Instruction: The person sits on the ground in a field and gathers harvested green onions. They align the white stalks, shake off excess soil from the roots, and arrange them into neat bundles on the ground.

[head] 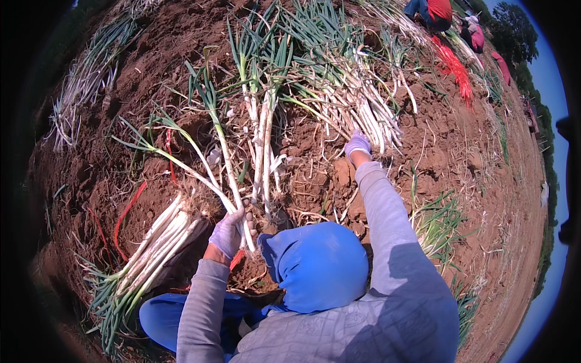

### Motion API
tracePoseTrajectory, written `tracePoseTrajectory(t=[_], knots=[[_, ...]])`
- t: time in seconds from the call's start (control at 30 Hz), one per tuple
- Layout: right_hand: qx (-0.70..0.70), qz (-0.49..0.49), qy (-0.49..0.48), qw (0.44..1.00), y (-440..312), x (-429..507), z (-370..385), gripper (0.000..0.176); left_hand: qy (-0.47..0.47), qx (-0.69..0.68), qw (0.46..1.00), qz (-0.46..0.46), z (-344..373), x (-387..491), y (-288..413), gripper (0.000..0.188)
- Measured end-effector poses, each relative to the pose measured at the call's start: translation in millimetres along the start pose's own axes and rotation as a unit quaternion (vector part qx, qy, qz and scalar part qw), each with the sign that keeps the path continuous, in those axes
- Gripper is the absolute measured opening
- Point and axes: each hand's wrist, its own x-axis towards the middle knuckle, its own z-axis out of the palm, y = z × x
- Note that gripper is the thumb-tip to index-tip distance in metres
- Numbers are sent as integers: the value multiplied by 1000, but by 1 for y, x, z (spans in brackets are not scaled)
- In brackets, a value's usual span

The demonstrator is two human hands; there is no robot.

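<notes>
My left hand (228, 232), in a pale purple glove, grips a few long spring onions (227, 156) by their white lower stems. Their green tops fan away from me, and the root ends hang just past my fingers. Farther out to the right, my right hand (358, 144), gloved alike, reaches the root end of a large spring onion pile (358, 97). Its fingers close around a stalk there, partly hidden by the hand. Between the hands, several thicker spring onions (263, 140) lie side by side on the soil.
A bundle of spring onions (159, 245) lies at the left, roots outward, near red plastic strips (126, 220). More onions (91, 81) lie far left; others (438, 224) are beside my right arm. Rounded blue fabric (317, 267) sits between my arms. People (438, 13) crouch by red strips (456, 68).
</notes>
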Motion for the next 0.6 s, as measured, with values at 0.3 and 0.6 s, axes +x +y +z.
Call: tracePoseTrajectory(t=[0.3,0.6], knots=[[-17,-53,-106,993,4,20,-31,51,-50,-46,996,-56,10,-10,-31,38],[357,-225,-76,903,-4,-29,-134,63,-101,5,994,-32,20,-16,-1,42]])
